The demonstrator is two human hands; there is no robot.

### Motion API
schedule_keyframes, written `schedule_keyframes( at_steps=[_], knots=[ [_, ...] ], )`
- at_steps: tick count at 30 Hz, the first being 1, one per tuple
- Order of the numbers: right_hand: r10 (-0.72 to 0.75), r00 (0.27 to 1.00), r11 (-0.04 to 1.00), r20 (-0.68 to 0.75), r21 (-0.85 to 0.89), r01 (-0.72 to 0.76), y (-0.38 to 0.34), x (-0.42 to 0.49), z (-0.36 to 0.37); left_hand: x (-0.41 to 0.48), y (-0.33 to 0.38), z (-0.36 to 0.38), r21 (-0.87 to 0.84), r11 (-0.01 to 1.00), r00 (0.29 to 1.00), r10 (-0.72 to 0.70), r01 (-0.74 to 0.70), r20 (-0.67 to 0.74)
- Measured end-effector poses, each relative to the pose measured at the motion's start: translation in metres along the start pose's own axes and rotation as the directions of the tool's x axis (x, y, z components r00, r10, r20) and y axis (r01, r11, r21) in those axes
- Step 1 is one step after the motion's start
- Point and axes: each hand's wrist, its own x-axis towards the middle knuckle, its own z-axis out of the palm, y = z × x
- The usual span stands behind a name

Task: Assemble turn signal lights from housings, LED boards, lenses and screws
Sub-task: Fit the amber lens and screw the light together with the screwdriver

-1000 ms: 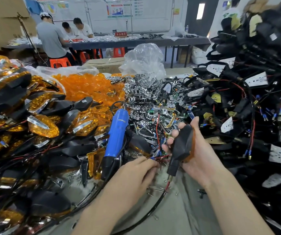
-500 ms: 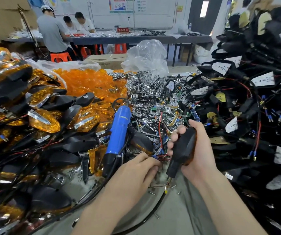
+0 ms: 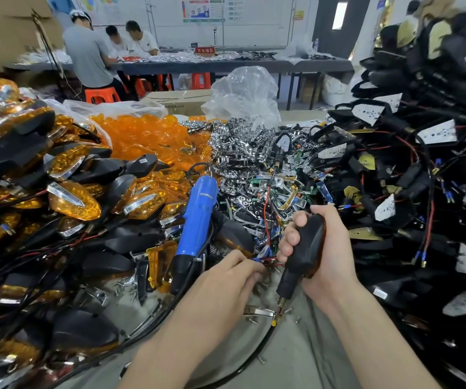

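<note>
My right hand [image 3: 324, 248] grips a black turn signal housing [image 3: 307, 245] with an amber lens edge, its stem pointing down toward the table. Fingers of my left hand [image 3: 226, 284] curl down among loose screws [image 3: 257, 310] and red and blue wires [image 3: 265, 261] just left of the stem; what they pinch is hidden. A blue electric screwdriver [image 3: 198, 217] lies tip-down against the pile, left of my left hand.
Finished amber-and-black lights [image 3: 71, 200] are heaped at left. Loose orange lenses [image 3: 147, 136] lie behind, chrome reflectors [image 3: 243, 153] in the middle, and black housings with LED boards [image 3: 411, 175] at right. The grey table [image 3: 296, 355] shows near me. People work at a far table.
My right hand has tilted the housing slightly more upright and closer to my left hand. My left hand stays at the screws and wires.
</note>
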Motion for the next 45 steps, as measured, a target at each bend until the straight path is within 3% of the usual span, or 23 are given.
schedule_keyframes(
  at_steps=[10, 17, 26, 32, 35, 39, 45],
  knots=[
    [0.017, 1.000, 1.000, 0.019, -0.013, -0.017, 0.000, 0.000, -0.002, -0.002, -0.001, 0.000, -0.049, 0.998, 0.999, 0.050, -0.050, 0.008],
    [-0.020, 0.999, 1.000, -0.046, 0.008, 0.020, 0.002, 0.000, 0.003, -0.002, -0.001, 0.001, 0.024, 1.000, 1.000, 0.003, -0.003, -0.012],
    [-0.015, 1.000, 1.000, -0.009, -0.003, 0.015, 0.005, 0.005, -0.002, -0.003, -0.002, 0.000, 0.100, 0.995, 0.999, -0.001, -0.004, 0.043],
    [-0.167, 0.986, 0.971, -0.017, -0.175, 0.161, 0.012, 0.008, 0.000, -0.002, -0.001, 0.000, 0.138, 0.990, 0.997, -0.020, 0.010, 0.074],
    [-0.145, 0.989, 0.968, 0.009, -0.205, 0.144, 0.013, 0.006, 0.000, -0.003, 0.000, -0.002, 0.140, 0.990, 0.998, -0.010, 0.000, 0.069],
    [-0.055, 0.998, 0.985, -0.019, -0.165, 0.051, 0.013, 0.006, 0.000, -0.003, 0.002, -0.003, 0.126, 0.992, 0.998, 0.004, -0.012, 0.066],
    [-0.146, 0.988, 0.948, 0.041, -0.279, 0.152, 0.013, 0.004, 0.001, 0.000, 0.004, -0.003, -0.038, 0.999, 1.000, 0.017, -0.017, 0.001]
  ],
)
